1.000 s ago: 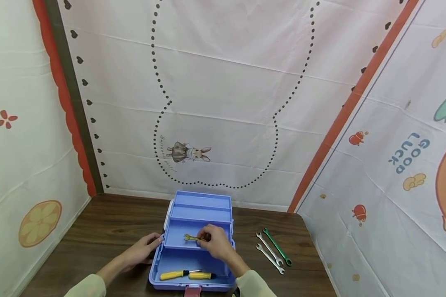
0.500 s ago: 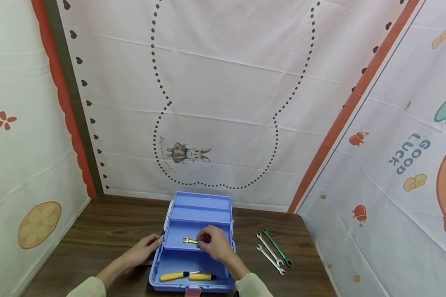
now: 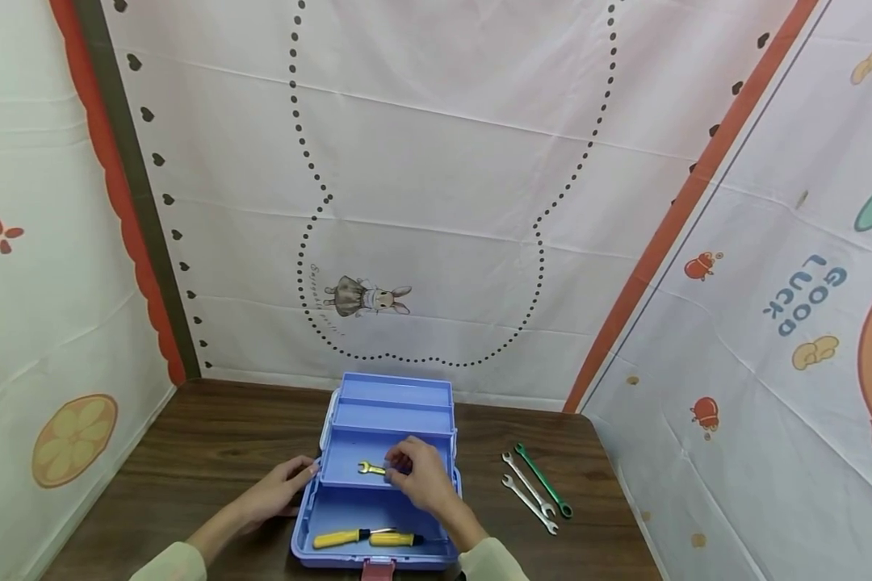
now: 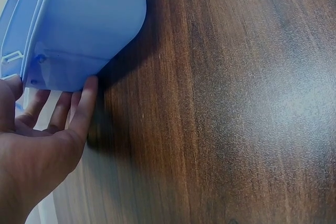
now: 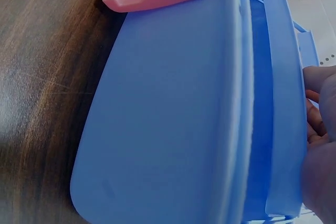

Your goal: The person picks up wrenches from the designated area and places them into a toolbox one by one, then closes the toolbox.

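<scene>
A blue toolbox (image 3: 301,539) stands unfolded on the brown table. My left hand (image 3: 279,488) grips its left side: in the left wrist view the thumb lies at the rim and the fingers press against the outer wall. Over the lower tray (image 3: 341,476) is my right hand (image 3: 421,476), with thumb and fingertips at the right end of a small gold-coloured open-end wrench (image 3: 371,468). That end is hidden by the fingers. In the right wrist view the tray wall (image 5: 286,98) hides most of the fingers, and the wrench does not show.
Two yellow-handled screwdrivers (image 3: 340,538) lie in the box bottom. Right of the toolbox are two silver wrenches (image 3: 529,504) and a green wrench (image 3: 543,478). A pink latch (image 3: 378,570) hangs at the front. Printed cloth walls (image 3: 421,177) enclose the table.
The wrench has been lowered and turned slightly, and its face now catches more light. Both hands stay nearly in place. The head view has shifted slightly.
</scene>
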Demonstrator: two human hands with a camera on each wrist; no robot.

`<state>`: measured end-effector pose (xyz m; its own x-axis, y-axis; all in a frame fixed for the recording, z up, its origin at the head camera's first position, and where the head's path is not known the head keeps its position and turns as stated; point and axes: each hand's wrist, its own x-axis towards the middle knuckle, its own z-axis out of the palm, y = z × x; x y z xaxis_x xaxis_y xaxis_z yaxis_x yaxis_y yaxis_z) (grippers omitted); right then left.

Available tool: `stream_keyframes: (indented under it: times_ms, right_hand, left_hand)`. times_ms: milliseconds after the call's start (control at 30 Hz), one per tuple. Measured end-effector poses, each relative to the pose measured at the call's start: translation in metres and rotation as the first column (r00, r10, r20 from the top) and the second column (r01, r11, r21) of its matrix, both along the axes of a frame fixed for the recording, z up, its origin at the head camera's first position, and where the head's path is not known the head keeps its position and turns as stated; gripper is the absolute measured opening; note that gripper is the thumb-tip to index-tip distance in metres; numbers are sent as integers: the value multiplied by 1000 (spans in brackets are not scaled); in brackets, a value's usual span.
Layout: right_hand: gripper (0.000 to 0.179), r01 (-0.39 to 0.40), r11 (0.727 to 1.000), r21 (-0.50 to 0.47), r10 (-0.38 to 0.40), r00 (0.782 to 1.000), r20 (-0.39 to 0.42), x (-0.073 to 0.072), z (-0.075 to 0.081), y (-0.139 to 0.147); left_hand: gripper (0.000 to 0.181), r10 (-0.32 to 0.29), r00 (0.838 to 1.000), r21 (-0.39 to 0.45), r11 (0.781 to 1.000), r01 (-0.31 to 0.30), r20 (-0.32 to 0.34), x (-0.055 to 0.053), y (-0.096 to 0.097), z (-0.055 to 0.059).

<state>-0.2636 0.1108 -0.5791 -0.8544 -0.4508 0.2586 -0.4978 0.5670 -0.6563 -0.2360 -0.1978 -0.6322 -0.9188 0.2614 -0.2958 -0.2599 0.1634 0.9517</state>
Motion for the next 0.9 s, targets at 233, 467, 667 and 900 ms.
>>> stream_keyframes:
  times_ms: [233,467,667,900]
  right_hand:
    - [15,-30,999,-17,28,994,-109,1,0,0]
    - [16,-67,994,-87,51,983,-176,6,8,13]
    - [18,-71,990,-120,42,973,-229,7,24,39]
    - [21,0,987,-161,-40,968,-247,7,24,88]
  left_hand:
    - [57,-1,1000,-5,1000,1,-4,-1,1,3]
    - [57,-36,999,17,999,37,-18,-1,4,4]
    - [60,-4,1000,-3,1000,4,1,-2,2,3]
    - [57,-13,1000,-22,1000,13,0,-3,-1,2]
